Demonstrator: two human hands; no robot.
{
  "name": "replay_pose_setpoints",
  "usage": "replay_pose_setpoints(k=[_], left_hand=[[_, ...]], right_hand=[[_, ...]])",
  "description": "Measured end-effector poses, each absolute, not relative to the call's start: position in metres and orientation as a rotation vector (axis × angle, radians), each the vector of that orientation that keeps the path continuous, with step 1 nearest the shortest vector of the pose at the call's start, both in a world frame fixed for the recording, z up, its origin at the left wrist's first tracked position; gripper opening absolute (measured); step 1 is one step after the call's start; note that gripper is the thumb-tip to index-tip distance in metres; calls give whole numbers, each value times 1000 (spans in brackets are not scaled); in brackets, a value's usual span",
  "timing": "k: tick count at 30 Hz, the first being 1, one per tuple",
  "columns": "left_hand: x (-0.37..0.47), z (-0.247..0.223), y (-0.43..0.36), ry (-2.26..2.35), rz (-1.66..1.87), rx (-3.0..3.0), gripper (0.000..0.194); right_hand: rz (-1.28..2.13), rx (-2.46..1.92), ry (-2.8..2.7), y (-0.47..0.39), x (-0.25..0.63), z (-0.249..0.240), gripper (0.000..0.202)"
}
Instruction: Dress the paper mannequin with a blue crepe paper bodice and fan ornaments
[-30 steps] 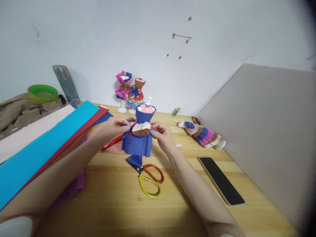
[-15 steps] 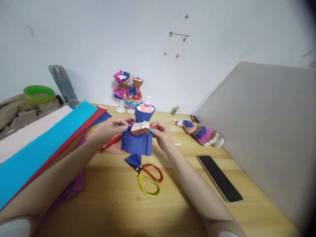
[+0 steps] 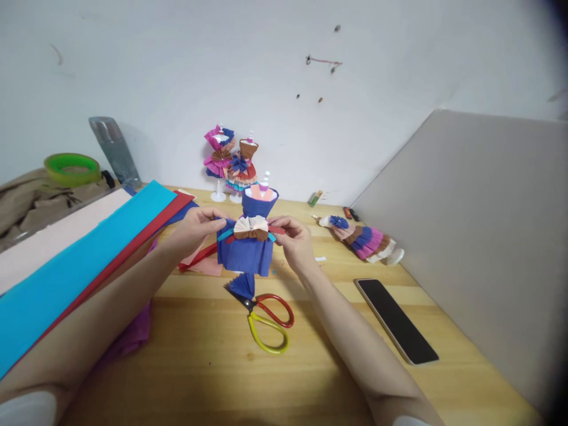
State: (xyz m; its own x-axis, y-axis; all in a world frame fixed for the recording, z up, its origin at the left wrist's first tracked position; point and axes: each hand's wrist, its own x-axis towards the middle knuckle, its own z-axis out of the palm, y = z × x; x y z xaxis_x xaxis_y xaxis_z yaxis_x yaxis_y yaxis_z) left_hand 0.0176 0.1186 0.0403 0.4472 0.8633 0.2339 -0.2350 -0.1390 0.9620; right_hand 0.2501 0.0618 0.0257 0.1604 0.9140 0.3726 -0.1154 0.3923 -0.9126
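A small dress form [image 3: 260, 201] in a blue paper dress stands upright between my hands. On its waist sits a cream and brown pleated bow [image 3: 251, 228], with red and turquoise strips sticking out at both sides. My left hand [image 3: 203, 226] pinches the blue paper [image 3: 244, 255] at the upper left of the skirt. At the right of the bow, my right hand [image 3: 290, 235] closes on the red strip [image 3: 277, 229]. Below the skirt, a folded blue paper fan [image 3: 243, 285] touches the blades of the scissors [image 3: 265, 322].
Two dressed forms [image 3: 220, 155] stand by the wall; another [image 3: 361, 238] lies at right near a black phone [image 3: 396, 319]. Coloured paper sheets [image 3: 89, 248], a green tape roll [image 3: 72, 170] and a bottle [image 3: 114, 151] are at left. A grey panel [image 3: 479, 225] borders the right.
My left hand has shifted slightly left and up. The strips left of the bow now show more, with a red end visible. Both hands still hold on.
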Motion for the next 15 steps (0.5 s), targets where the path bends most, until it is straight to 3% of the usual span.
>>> replay_pose_setpoints(k=[11, 15], left_hand=[[22, 47, 112, 791, 975, 1653, 17], [19, 45, 116, 631, 1025, 1648, 16]], right_hand=[[963, -898, -1182, 62, 253, 24, 17], [945, -885, -1174, 62, 251, 26, 19]])
